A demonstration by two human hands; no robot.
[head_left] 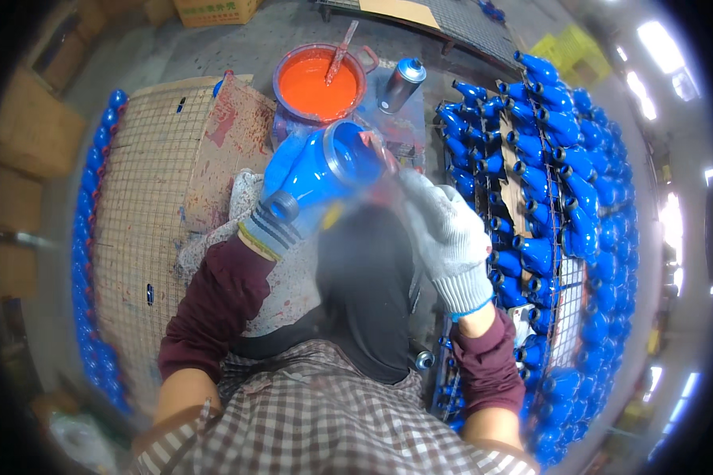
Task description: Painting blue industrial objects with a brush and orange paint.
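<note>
A glossy blue bell-shaped metal casing (pixel 309 176), with a wide round mouth and a narrow dark-ended neck, is tilted above my lap. My left hand (pixel 268 228), in a knitted glove with a striped cuff, holds it near the neck; most of its fingers are hidden behind the casing. At the right of the wide mouth, my right hand (pixel 450 226) in a whitish glove is closed on a slim red-smeared tool (pixel 382 152), too blurred to name exactly. Just beyond the casing stands a pot of orange-red paint (pixel 317 83) with a smeared stick (pixel 342 54) leaning in it.
A blue-and-grey spray can (pixel 402 85) stands right of the pot. Many blue casings (pixel 535 186) are stacked on wire racks at my right. On the left, a wire-mesh panel (pixel 146 166) with paint-stained cardboard (pixel 234 131) borders a row of blue casings (pixel 87 237).
</note>
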